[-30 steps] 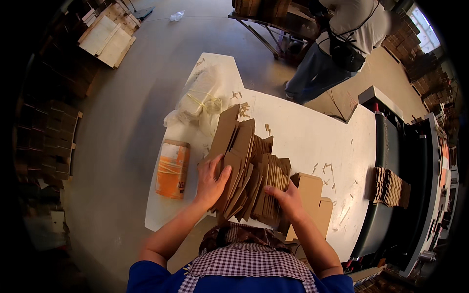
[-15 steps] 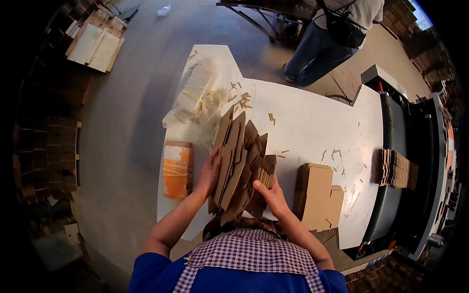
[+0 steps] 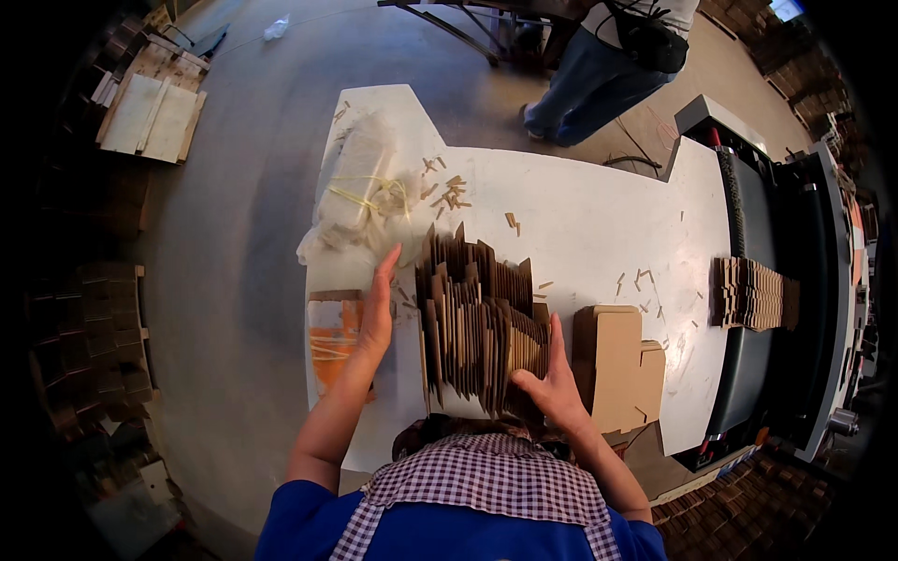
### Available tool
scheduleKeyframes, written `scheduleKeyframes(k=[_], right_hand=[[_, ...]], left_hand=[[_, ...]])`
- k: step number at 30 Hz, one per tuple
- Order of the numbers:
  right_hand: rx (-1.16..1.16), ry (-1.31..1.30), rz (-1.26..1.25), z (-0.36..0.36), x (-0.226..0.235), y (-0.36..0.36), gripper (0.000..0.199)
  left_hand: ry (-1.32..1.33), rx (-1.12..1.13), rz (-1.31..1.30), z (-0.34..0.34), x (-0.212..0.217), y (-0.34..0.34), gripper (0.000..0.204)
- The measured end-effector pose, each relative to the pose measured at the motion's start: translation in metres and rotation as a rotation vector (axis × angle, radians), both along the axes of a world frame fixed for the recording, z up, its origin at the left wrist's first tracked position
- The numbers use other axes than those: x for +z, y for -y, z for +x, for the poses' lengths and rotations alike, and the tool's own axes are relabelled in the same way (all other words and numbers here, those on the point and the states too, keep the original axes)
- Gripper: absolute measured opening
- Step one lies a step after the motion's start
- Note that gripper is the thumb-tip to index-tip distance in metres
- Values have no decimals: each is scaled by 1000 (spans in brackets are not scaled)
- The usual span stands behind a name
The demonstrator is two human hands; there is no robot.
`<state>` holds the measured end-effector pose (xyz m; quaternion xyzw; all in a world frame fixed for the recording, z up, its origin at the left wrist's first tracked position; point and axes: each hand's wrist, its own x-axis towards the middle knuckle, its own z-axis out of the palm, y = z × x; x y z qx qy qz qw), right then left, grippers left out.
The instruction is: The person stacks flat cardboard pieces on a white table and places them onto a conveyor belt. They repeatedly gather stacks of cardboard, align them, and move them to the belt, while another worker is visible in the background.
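A thick row of flat brown cardboard pieces [image 3: 472, 323] stands on edge on the white table [image 3: 580, 224] right in front of me, its tops uneven. To the left of the row, my left hand [image 3: 377, 313] is held flat with fingers stretched, a gap between it and the cardboard. My right hand [image 3: 561, 393] rests against the row's near right corner. Its thumb lies on the cardboard edges and its fingers point straight along the right side, not wrapped round. A neat pile of flat cardboard blanks [image 3: 613, 365] lies just right of that hand.
An orange-and-white block tied with yellow bands [image 3: 329, 341] and a plastic-wrapped bundle [image 3: 360, 192] lie at the table's left. Small cardboard scraps [image 3: 454, 194] are scattered about. At right, a dark-belted machine [image 3: 756, 206] carries a cardboard row [image 3: 753, 294]. A person [image 3: 603, 75] stands beyond the table.
The cardboard row, tilted between both hands before, now stands more upright on the table. My left hand has come off it to the left, and my right hand's fingers have straightened.
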<state>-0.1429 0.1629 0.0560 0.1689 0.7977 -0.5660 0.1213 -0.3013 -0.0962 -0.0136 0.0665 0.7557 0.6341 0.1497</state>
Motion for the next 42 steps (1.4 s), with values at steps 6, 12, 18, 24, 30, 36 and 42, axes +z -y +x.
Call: scheduleKeyframes(k=[6, 12, 18, 24, 30, 36, 42], right_hand=[[14, -54, 445, -10, 15, 40, 133], [-107, 111, 265, -8, 12, 36, 125], [-101, 215, 219, -1, 11, 20, 104], [-83, 237, 150, 4, 4, 15, 91], [-41, 312, -8, 19, -1, 10, 86], [-195, 391, -300, 38, -18, 23, 88], [-181, 443, -467, 40, -15, 21, 77]], left_hand=[[-31, -462, 268, -72, -4, -42, 96], [82, -851, 244, -89, -16, -66, 106], [169, -1013, 284, -13, 5, -65, 103], [43, -925, 332, -31, 15, -86, 102], [208, -1320, 351, -21, 1, -107, 103], [153, -851, 457, -23, 21, -70, 103], [380, -120, -247, 38, 24, 49, 71]])
